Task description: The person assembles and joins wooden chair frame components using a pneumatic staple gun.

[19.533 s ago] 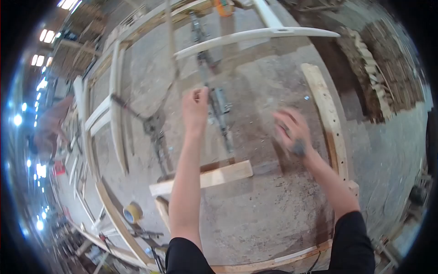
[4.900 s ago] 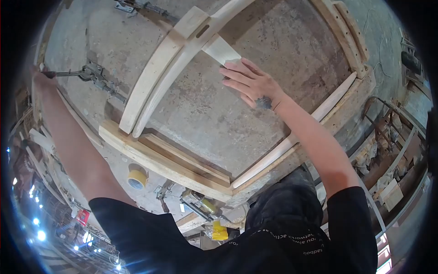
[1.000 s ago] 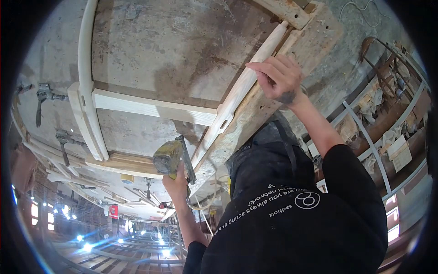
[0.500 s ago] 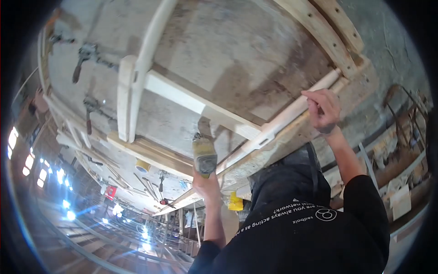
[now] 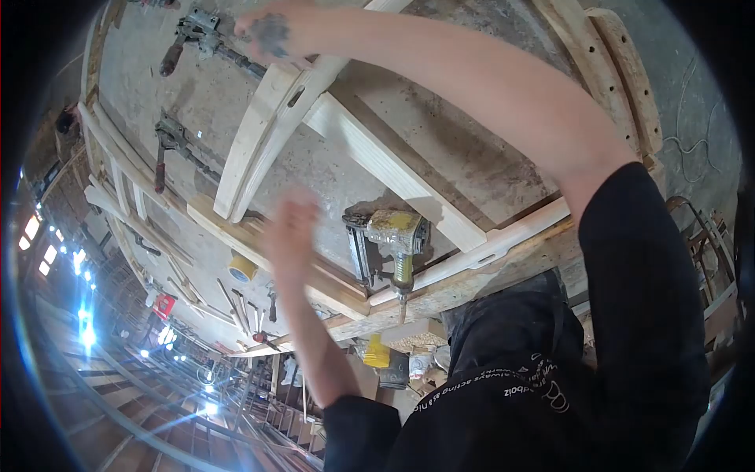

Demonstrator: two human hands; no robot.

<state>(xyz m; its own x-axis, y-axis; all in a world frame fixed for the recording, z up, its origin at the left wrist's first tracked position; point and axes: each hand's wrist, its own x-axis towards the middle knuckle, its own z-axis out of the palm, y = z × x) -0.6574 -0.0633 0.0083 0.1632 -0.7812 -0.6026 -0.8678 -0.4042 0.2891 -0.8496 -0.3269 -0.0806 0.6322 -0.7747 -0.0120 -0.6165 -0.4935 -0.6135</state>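
Note:
My left hand, smeared by motion, is above the bench just left of a worn yellow nail gun. The tool lies on the bench, its fitting and hose at the near edge. My right arm stretches across to the upper left. There my right hand is at the far end of a short shaped wooden piece, its fingers mostly hidden. That piece lies along a slotted wooden leg. A pale crossbar joins this leg to a slotted rail near my body.
Metal clamps sit on the bench at left. A wooden strip runs along the near left, beside a yellow tape roll. Curved drilled wood stands at upper right. A yellow container is below the bench edge.
The nail gun has left my left hand and lies on the bench. My left hand has moved up and left; my right hand has swung from the right rail to the far left.

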